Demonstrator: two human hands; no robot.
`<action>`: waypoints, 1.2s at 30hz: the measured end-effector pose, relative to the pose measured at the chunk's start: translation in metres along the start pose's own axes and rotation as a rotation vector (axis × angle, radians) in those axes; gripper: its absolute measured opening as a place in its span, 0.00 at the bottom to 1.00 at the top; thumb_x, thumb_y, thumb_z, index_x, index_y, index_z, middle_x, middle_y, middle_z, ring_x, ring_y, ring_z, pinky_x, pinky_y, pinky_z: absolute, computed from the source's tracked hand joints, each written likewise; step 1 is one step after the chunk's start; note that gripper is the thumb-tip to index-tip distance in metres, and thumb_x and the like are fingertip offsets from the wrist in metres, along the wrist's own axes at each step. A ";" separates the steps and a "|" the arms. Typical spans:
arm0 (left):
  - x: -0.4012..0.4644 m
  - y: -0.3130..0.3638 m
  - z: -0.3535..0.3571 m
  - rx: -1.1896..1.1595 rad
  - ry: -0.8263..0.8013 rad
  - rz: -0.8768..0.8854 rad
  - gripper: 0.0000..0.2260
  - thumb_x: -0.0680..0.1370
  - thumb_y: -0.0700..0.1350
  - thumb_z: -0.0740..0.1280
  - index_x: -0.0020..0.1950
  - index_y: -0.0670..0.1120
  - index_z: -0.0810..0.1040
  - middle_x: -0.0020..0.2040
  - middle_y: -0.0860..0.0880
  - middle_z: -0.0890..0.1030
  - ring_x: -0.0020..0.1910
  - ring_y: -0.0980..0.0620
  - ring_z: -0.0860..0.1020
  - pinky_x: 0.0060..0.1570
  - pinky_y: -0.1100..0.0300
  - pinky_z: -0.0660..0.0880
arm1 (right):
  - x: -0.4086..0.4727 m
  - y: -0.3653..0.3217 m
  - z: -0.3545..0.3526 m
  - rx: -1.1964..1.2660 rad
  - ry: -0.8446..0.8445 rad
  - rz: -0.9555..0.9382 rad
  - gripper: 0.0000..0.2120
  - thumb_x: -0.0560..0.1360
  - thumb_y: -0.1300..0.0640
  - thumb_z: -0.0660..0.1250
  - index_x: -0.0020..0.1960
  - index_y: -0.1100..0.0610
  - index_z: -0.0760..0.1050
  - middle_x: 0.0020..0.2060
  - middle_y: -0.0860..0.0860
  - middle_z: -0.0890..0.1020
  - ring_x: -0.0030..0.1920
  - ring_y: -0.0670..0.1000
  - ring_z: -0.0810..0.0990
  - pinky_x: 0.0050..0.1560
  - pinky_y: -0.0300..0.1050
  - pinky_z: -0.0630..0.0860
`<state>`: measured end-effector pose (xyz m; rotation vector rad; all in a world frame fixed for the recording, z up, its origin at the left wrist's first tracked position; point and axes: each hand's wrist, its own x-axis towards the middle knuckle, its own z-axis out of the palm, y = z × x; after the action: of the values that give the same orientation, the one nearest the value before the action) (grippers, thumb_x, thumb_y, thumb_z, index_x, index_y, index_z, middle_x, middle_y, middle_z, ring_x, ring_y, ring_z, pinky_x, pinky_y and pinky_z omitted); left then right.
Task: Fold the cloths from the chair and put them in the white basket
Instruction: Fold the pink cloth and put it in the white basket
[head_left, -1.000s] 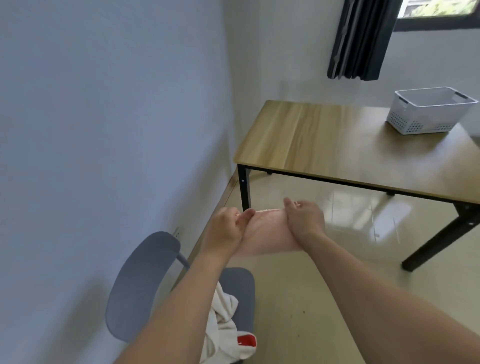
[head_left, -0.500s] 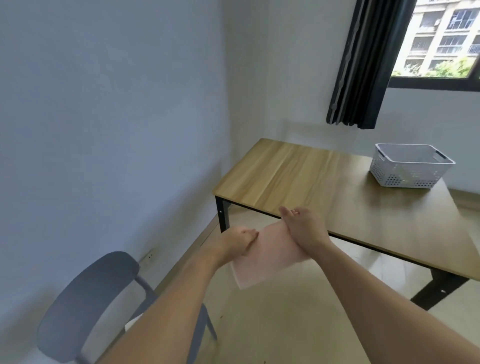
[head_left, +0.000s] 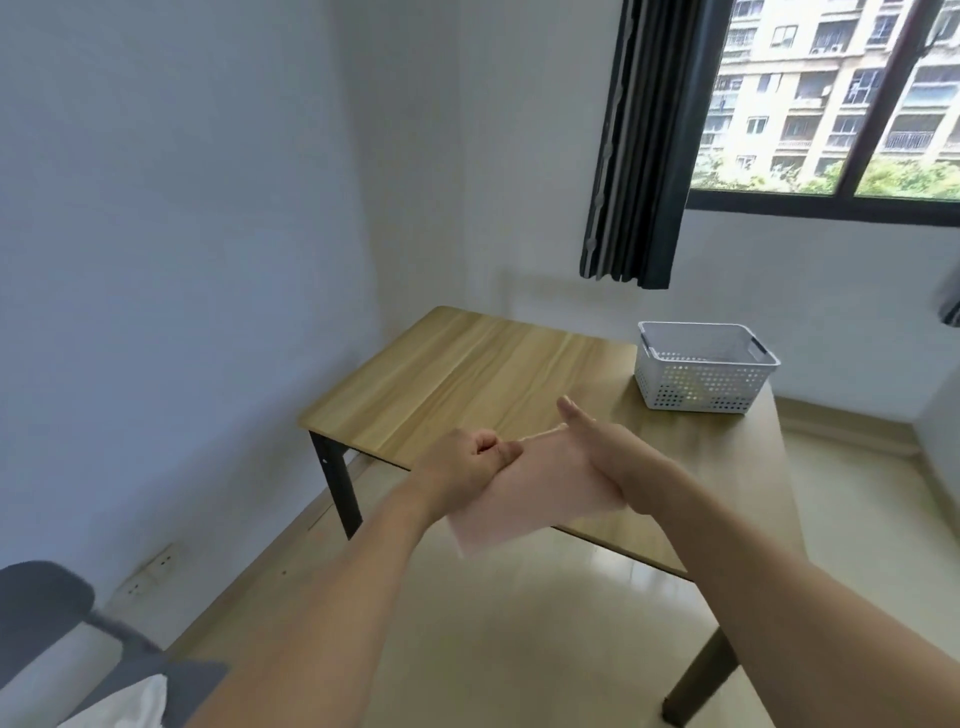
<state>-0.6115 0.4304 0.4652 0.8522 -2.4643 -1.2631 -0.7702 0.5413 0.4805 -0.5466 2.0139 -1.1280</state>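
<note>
The person holds a pink cloth (head_left: 530, 493) in the air over the near edge of the table (head_left: 467, 384), just below the middle of the view. The left hand (head_left: 467, 470) is curled into a fist and pinches the cloth's upper left edge between thumb and fingers. The right hand (head_left: 605, 457) lies along the cloth's right side with its fingers fairly straight; whether the thumb clamps the cloth underneath cannot be told, as the hand hides it. The cloth hangs as a small, flat rectangle, which suggests it is already folded at least once — though how many layers there are is not visible.

As for progress, the white basket (head_left: 704, 376), at about 2 o'clock from the hands on the far right part of the table, shows no cloth over its rim, though its floor cannot be seen from here. At 7 o'clock, in the bottom left corner, a white cloth (head_left: 130, 706) waits on the grey chair (head_left: 47, 603). So this piece seems to be the first or an early one: it must be finished and carried to the basket, and at least one more is left.

The table has a light wood top on dark legs and stands in a corner of pale walls. The floor (head_left: 519, 649) is glossy and light. At 1 o'clock a dark curtain (head_left: 631, 156) hangs beside a window (head_left: 831, 93) looking out on apartment buildings and trees.
</note>
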 end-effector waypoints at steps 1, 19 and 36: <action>0.007 0.009 0.013 -0.019 0.002 -0.014 0.18 0.79 0.58 0.63 0.35 0.47 0.71 0.29 0.53 0.70 0.26 0.56 0.67 0.30 0.62 0.63 | 0.002 0.002 -0.019 0.000 -0.047 0.024 0.30 0.72 0.30 0.59 0.57 0.55 0.79 0.52 0.52 0.83 0.50 0.52 0.81 0.55 0.45 0.74; 0.220 0.143 0.217 -0.123 0.019 -0.139 0.16 0.77 0.59 0.61 0.36 0.49 0.73 0.31 0.54 0.72 0.31 0.53 0.68 0.36 0.56 0.65 | 0.170 0.058 -0.316 0.057 -0.068 -0.141 0.08 0.80 0.55 0.61 0.52 0.55 0.77 0.42 0.52 0.81 0.39 0.49 0.78 0.36 0.42 0.72; 0.475 0.233 0.302 -0.081 0.136 -0.194 0.09 0.77 0.48 0.64 0.40 0.46 0.76 0.34 0.52 0.74 0.33 0.53 0.70 0.35 0.58 0.65 | 0.425 -0.037 -0.475 -0.285 -0.077 -0.350 0.07 0.79 0.54 0.61 0.47 0.56 0.76 0.39 0.50 0.77 0.41 0.51 0.74 0.44 0.40 0.71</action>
<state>-1.2198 0.4515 0.4500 1.1380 -2.2540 -1.3091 -1.4068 0.4924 0.4976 -1.1066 2.0746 -1.0010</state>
